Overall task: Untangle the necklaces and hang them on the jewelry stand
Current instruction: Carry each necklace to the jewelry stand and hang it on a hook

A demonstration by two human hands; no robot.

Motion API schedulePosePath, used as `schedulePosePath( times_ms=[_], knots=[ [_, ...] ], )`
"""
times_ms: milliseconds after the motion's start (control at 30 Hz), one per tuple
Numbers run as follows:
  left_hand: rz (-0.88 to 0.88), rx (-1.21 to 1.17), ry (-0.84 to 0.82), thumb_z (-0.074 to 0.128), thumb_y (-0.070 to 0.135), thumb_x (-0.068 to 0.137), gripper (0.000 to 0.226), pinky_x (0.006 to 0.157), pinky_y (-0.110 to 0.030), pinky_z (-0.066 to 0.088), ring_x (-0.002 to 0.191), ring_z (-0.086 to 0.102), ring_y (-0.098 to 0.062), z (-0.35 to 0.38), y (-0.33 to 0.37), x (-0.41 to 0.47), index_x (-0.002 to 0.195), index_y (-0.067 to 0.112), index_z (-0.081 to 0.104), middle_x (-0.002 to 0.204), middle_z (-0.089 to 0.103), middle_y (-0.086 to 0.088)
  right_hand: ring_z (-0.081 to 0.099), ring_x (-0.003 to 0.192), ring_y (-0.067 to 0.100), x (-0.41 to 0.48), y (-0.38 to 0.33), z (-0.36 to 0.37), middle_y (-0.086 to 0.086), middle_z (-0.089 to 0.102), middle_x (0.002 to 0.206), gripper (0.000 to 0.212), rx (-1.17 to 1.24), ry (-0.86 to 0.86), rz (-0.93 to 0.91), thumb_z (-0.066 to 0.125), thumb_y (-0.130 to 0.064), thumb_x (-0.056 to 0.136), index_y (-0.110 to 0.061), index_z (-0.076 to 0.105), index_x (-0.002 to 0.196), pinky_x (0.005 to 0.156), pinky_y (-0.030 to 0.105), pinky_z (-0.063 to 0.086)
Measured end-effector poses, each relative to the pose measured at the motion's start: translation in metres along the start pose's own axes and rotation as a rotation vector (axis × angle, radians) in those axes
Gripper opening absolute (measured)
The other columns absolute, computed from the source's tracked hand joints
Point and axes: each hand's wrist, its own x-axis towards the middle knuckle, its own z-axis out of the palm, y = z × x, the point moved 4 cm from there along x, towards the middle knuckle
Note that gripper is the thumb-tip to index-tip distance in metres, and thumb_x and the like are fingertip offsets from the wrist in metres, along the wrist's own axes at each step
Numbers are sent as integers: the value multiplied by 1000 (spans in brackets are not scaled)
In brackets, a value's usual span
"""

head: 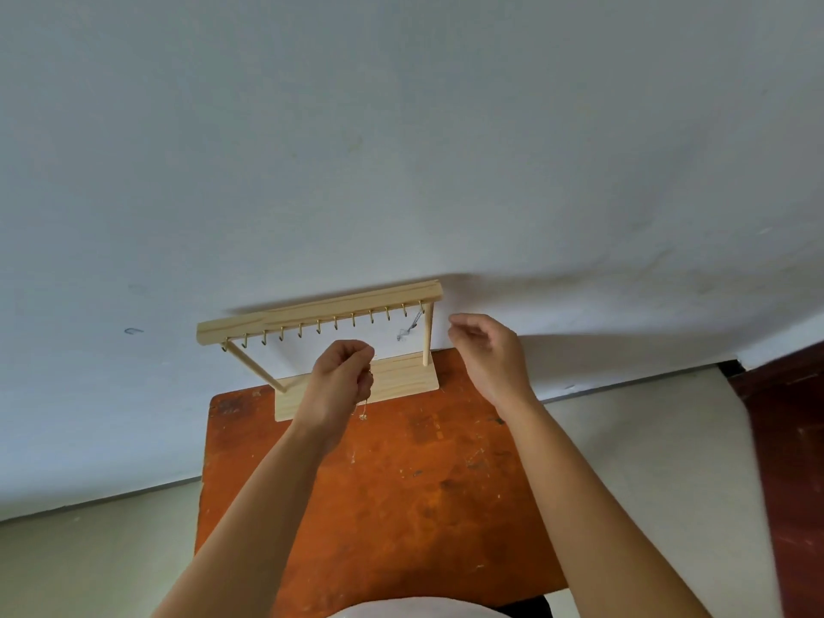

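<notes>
Wooden jewelry stand [356,385]: twelve hooks [335,323], one necklace [408,330] hung.

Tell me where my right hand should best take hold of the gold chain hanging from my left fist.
Pinch the gold chain on the short run just under the left hand, coming in from the right. It hangs thin and slack, and its lowest end looks bunched.

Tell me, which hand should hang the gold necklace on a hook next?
Probably the left hand: it already pinches the gold necklace right below the empty hooks of the jewelry stand. The right hand is off beside the stand's right post, holding nothing visible.
</notes>
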Motion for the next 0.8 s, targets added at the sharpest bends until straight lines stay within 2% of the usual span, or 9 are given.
schedulePosePath(
  times_ms=[67, 133, 200, 267, 333, 400, 567, 667, 800],
  knots=[
    [22, -80, -69, 47, 9, 96, 10, 59, -35, 27, 54, 32, -15, 1, 13, -10, 88, 7, 53, 66, 44, -4, 63, 101, 0, -16, -3, 1, -13, 68, 105, 18, 90, -38, 32, 57, -16, 100, -22, 69, 112, 75, 4, 47],
    [47, -157, -134, 44, 5, 96, 13, 58, -34, 24, 55, 30, -16, 4, 26, -22, 87, 8, 51, 76, 46, -9, 63, 109, 4, -33, -4, 12, -14, 67, 110, 24, 136, -151, 54, 52, -12, 101, -25, 68, 113, 86, 13, 51],
    [67, -205, -187, 41, 4, 96, 15, 57, -33, 22, 53, 28, -16, 7, 35, -32, 86, 9, 50, 78, 49, -10, 52, 116, -6, -48, -5, 26, -20, 57, 126, 38, 67, -310, 46, 48, -10, 101, -34, 63, 126, 102, 22, 42],
    [84, -225, -227, 39, 3, 96, 16, 55, -32, 22, 51, 28, -16, 9, 41, -41, 85, 9, 49, 77, 53, -9, 38, 118, -12, -61, -6, 36, -26, 42, 133, 47, -1, -455, 48, 48, -13, 100, -44, 53, 135, 104, 24, 31],
    [101, -218, -250, 37, 2, 96, 17, 53, -31, 23, 48, 29, -15, 10, 45, -48, 85, 9, 48, 77, 55, -9, 36, 114, -15, -70, -7, 39, -30, 40, 131, 35, -28, -527, 45, 50, -24, 103, -45, 56, 130, 100, 21, 28],
    [120, -205, -255, 36, 1, 96, 16, 53, -31, 24, 47, 30, -15, 11, 48, -53, 86, 9, 48, 78, 56, -9, 43, 111, -15, -73, -6, 37, -27, 52, 125, 20, -37, -520, 41, 50, -32, 103, -37, 67, 113, 99, 21, 34],
    [170, 37, -194, 51, 7, 97, 10, 52, -26, 31, 52, 34, -13, 2, 40, -54, 103, 6, 59, 65, 48, -1, 67, 101, 8, -67, -8, 15, -3, 72, 96, 34, 190, -417, 72, 39, -21, 104, -12, 64, 82, 104, 35, 46],
    [176, 228, -223, 67, 22, 91, 16, 58, -26, 38, 60, 42, -12, 1, 29, -54, 106, 24, 71, 73, 59, 5, 64, 79, 19, -65, -15, 4, -2, 57, 68, 35, 269, -389, 25, 36, -15, 104, -7, 54, 74, 96, 39, 52],
    [196, 294, -229, 76, 25, 82, 9, 56, -20, 39, 59, 50, -9, 7, 23, -58, 90, 24, 79, 70, 68, 6, 48, 60, 16, -65, -19, 1, -1, 45, 59, 34, 323, -367, 43, 41, -14, 104, -8, 60, 77, 82, 39, 55]
  ],
)
